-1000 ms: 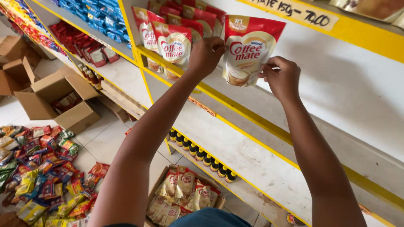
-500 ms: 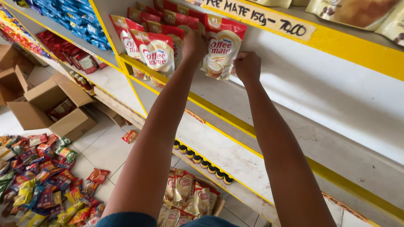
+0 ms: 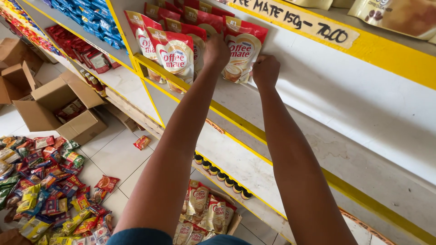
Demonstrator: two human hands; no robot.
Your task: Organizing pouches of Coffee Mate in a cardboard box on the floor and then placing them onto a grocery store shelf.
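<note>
A red-and-cream glossy plastic creamer pouch [image 3: 242, 54] is held upright on the white shelf with yellow edging [image 3: 363, 97], at the right end of a row of matching red-and-cream pouches [image 3: 175, 47]. The pouch is located between both hands. Its left edge is gripped by the left hand [image 3: 216, 52]; its lower right edge is pinched by the right hand [image 3: 265, 71].

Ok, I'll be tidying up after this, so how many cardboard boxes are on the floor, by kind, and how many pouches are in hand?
Open brown boxes at the left: 3
Box of pouches at the shelf foot: 1
Red-and-white pouch held by left hand and right hand: 1
Total: 5
</note>
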